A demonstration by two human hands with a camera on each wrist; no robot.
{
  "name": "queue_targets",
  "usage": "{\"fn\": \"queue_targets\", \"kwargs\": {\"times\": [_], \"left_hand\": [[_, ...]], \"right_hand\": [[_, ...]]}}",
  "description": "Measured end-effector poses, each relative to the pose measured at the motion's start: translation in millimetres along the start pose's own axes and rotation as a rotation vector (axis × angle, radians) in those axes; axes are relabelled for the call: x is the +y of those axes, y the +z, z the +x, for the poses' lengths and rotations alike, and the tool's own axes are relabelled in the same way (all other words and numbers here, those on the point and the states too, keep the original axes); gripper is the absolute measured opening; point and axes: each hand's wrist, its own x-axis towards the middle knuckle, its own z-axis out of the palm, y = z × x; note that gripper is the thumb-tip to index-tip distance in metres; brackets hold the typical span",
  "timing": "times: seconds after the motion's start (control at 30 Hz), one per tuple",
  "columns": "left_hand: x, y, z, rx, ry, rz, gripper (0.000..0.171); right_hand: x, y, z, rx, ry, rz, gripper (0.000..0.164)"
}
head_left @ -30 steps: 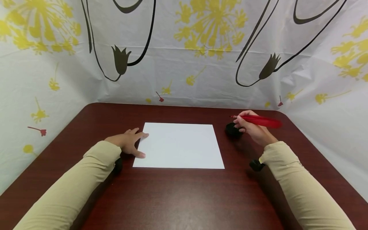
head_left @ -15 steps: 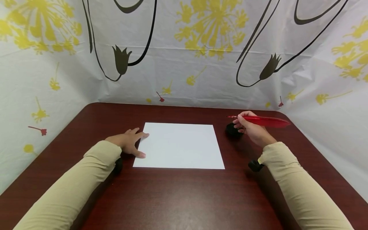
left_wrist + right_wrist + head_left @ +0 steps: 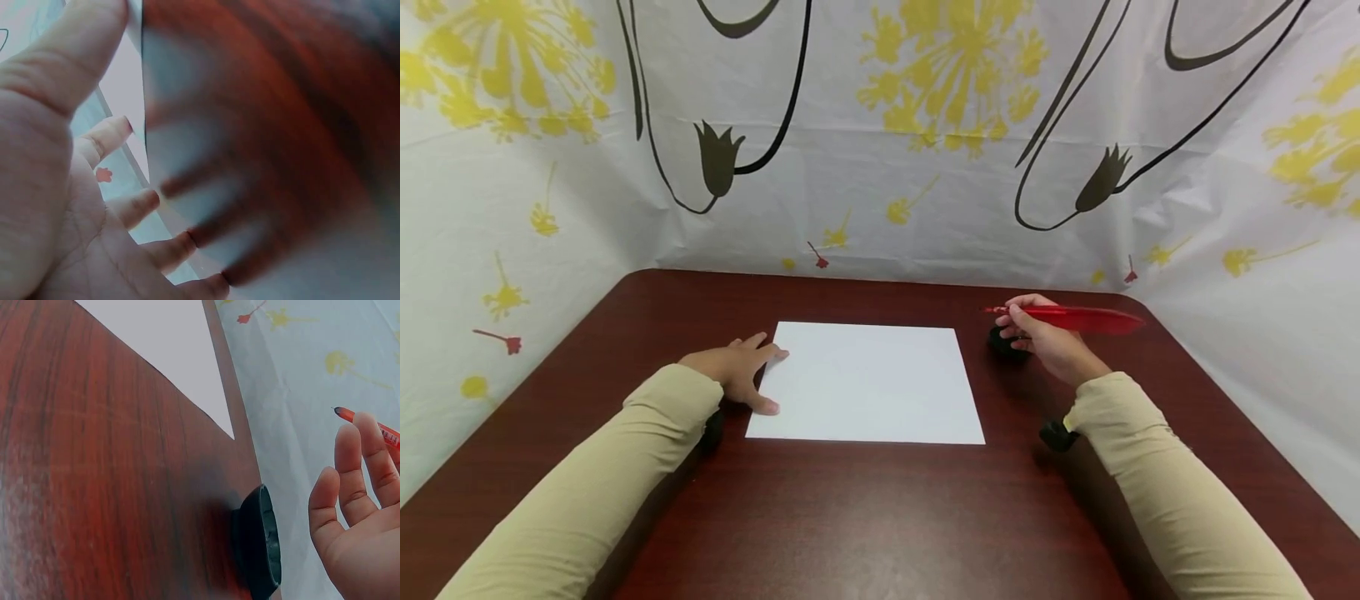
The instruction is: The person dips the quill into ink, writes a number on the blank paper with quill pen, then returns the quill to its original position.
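A white sheet of paper (image 3: 868,383) lies flat on the dark red wooden table. On its left edge rests my left hand (image 3: 733,372), thumb and fingers spread; the left wrist view shows the same fingers (image 3: 125,212) touching down at their tips. Beyond the paper's right edge, my right hand (image 3: 1048,337) pinches a red feather pen (image 3: 1086,318) above the table, its tip pointing left. In the right wrist view the pen's dark-tipped red barrel (image 3: 347,414) shows past the fingertips. Beneath that hand stands a small black cup-like holder (image 3: 259,547), partly hidden in the head view.
The brown tabletop (image 3: 865,517) stretches around the paper, with rounded far corners. A white sheet curtain (image 3: 820,167) with yellow and grey flower prints hangs behind and at both sides. Dark wrist-worn devices (image 3: 1057,435) sit under the beige sleeves (image 3: 1157,467).
My right hand has shifted a little left with the feather pen, nearer the paper. The left hand and the paper have stayed in place.
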Motion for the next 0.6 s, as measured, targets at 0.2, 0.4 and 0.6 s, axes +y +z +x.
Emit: {"fn": "queue_targets", "kwargs": {"times": [0.2,0.4,0.6], "left_hand": [[2.6,-3.2,2.5,0.009,0.047,0.006,0.099],[4.4,-4.2,6.5,0.013,0.078,0.020,0.096],[6.2,-4.6,8.1,0.007,0.026,0.021,0.103]], "right_hand": [[-1.6,7.5,5.2,-0.009,-0.004,-0.039,0.028],[-2.4,11.6,8.6,-0.003,0.012,-0.102,0.033],[-2.2,10.9,9.5,0.031,0.046,-0.190,0.035]]}}
